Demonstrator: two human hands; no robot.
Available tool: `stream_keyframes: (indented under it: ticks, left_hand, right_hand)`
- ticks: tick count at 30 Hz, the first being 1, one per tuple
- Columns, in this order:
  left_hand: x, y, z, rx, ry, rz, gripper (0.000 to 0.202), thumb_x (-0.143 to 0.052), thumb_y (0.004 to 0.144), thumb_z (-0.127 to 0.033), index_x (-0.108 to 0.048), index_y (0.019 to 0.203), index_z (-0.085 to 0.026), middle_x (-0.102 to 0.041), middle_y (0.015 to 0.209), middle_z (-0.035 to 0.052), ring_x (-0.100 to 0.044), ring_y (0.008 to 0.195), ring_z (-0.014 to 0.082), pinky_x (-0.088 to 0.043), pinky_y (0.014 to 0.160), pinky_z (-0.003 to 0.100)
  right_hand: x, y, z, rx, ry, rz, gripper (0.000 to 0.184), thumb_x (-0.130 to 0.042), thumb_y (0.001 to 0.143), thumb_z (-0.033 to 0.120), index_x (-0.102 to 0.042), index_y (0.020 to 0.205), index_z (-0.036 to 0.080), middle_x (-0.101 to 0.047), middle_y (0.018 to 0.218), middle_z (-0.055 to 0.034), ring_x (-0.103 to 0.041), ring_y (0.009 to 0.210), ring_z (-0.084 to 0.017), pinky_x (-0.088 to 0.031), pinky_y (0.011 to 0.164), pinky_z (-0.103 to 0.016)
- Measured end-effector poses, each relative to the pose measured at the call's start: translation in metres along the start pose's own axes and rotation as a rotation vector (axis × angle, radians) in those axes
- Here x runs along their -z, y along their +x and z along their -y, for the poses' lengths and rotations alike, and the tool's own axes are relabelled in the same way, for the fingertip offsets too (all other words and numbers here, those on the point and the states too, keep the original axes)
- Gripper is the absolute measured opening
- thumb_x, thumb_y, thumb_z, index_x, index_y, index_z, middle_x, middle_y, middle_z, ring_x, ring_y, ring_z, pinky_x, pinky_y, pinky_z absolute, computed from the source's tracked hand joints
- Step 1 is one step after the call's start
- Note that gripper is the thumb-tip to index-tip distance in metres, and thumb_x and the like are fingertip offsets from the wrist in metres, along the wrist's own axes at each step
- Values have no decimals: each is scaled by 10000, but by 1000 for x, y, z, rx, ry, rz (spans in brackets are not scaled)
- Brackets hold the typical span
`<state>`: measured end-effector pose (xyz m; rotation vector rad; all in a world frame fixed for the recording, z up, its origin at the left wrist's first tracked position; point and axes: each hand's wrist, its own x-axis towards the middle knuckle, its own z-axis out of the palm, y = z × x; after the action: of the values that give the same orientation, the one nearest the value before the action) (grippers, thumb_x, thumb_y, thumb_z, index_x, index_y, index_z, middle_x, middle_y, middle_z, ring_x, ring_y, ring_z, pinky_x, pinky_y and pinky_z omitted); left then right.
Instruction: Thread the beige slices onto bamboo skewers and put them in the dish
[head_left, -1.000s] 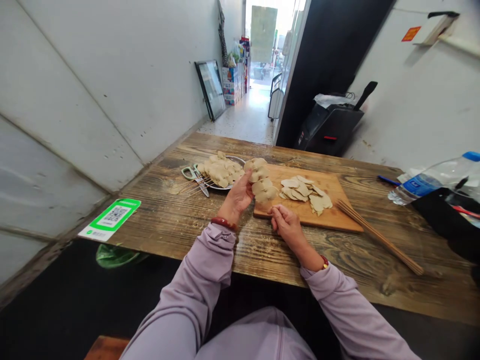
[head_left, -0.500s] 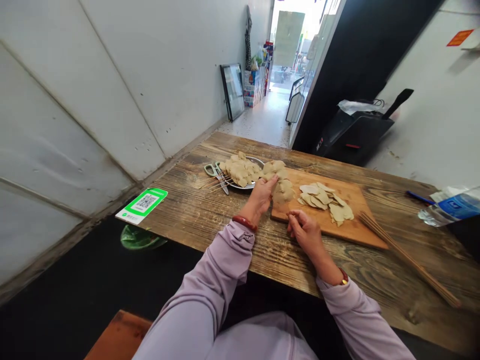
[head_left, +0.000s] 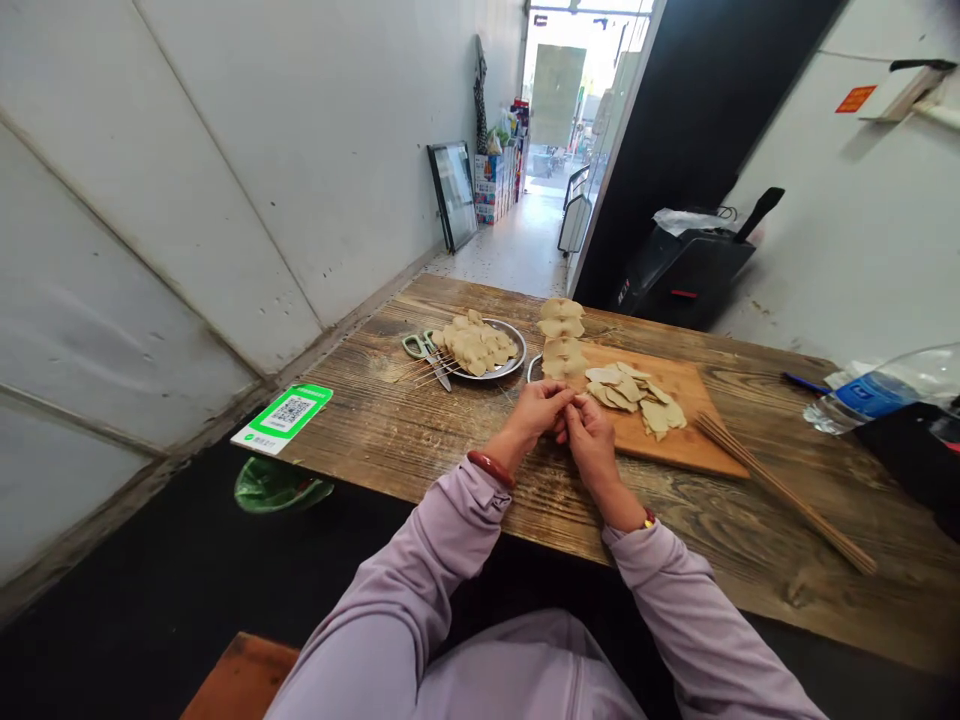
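My left hand (head_left: pixel 538 410) and my right hand (head_left: pixel 589 430) meet at the near left corner of the wooden cutting board (head_left: pixel 679 445), both pinched on the lower end of a skewer. That skewer (head_left: pixel 561 340) stands up and away from me, strung with several beige tofu-skin slices. Loose slices (head_left: pixel 634 395) of the same kind lie in a heap on the board, just right of my hands. A metal plate (head_left: pixel 510 362) to the left holds several filled skewers.
Green-handled scissors (head_left: pixel 421 349) lie left of the plate. A bundle of bare bamboo sticks (head_left: pixel 784 492) lies right of the board. A water bottle (head_left: pixel 877 392) and black container sit at far right. A green QR card (head_left: pixel 282 416) rests at the table's left edge.
My left hand came off the threaded slices and dropped to the skewer's lower end beside my right hand. The skewer now stands straighter. The camera view shifted.
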<state>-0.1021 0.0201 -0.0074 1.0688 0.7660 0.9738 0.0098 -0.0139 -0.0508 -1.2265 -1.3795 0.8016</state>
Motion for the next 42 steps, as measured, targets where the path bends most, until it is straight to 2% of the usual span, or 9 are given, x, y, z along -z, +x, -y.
stream_keyframes:
  ticks: [3, 6, 9, 12, 15, 18, 32, 38, 42]
  left_hand:
    - [3, -2, -7, -41, 2, -53, 350, -821, 759, -436, -640, 691, -145, -566, 525, -28, -433, 359, 57, -313, 391, 199]
    - [25, -2, -25, -119, 76, -153, 248, -825, 742, -343, -694, 738, -133, -703, 712, 33, -628, 557, 93, -474, 556, 199]
    - [68, -2, -47, -83, 267, -251, 203, -770, 780, -341, -726, 792, -143, -664, 640, 14, -589, 505, 110, -451, 537, 229]
    - [119, -6, -65, -160, 635, -485, 163, -690, 818, -301, -750, 774, -155, -594, 553, -19, -500, 488, 109, -370, 530, 233]
    - [161, -14, -76, -185, 1075, -563, 205, -648, 831, -293, -797, 808, -154, -728, 705, 42, -624, 709, 186, -432, 677, 271]
    - [182, -20, -76, -153, 1333, -551, 284, -602, 864, -324, -829, 897, -156, -801, 899, 98, -670, 841, 238, -450, 766, 307]
    - [164, -17, -70, -68, 1702, -426, 354, -512, 945, -282, -829, 1051, -166, -766, 1150, 184, -685, 1009, 304, -461, 865, 364]
    - [165, -22, -69, -128, 1771, -385, 370, -491, 962, -276, -821, 1065, -144, -727, 1094, 186, -660, 995, 294, -466, 883, 368]
    - [164, -24, -72, -259, 1681, -480, 302, -567, 903, -276, -818, 1009, -145, -726, 1026, 158, -657, 979, 278, -489, 910, 374]
  right_hand:
    - [-2, -5, 3, 8, -1, -32, 440, -559, 940, 576, -650, 1107, 178, -681, 691, 10, -635, 524, -142, -516, 552, -261]
    - [0, -10, 6, 24, -31, 23, 430, -555, 947, 524, -654, 1175, 173, -727, 731, -11, -660, 527, -151, -527, 578, -275]
    - [2, -13, 6, 26, -50, 47, 399, -520, 970, 480, -664, 1178, 171, -738, 731, -20, -641, 498, -147, -512, 558, -273]
    - [1, -13, 6, 64, -124, 79, 327, -507, 992, 399, -684, 1167, 189, -748, 739, -25, -640, 522, -154, -516, 599, -282]
    - [0, -14, 6, 142, -223, 111, 272, -538, 986, 311, -702, 1172, 197, -771, 784, -49, -694, 658, -191, -535, 732, -316]
    - [0, -14, 6, 195, -301, 118, 263, -552, 984, 275, -715, 1176, 199, -780, 801, -63, -728, 796, -229, -530, 834, -345]
    - [-3, -15, 8, 232, -481, 136, 258, -553, 1014, 244, -725, 1200, 192, -813, 942, -95, -754, 867, -238, -526, 799, -324]
    - [-5, -16, 8, 228, -533, 150, 259, -565, 1023, 245, -723, 1218, 185, -815, 1031, -115, -767, 929, -251, -535, 816, -324]
    - [-6, -15, 11, 215, -568, 164, 264, -550, 1038, 255, -714, 1237, 196, -810, 1092, -114, -767, 982, -241, -534, 837, -309]
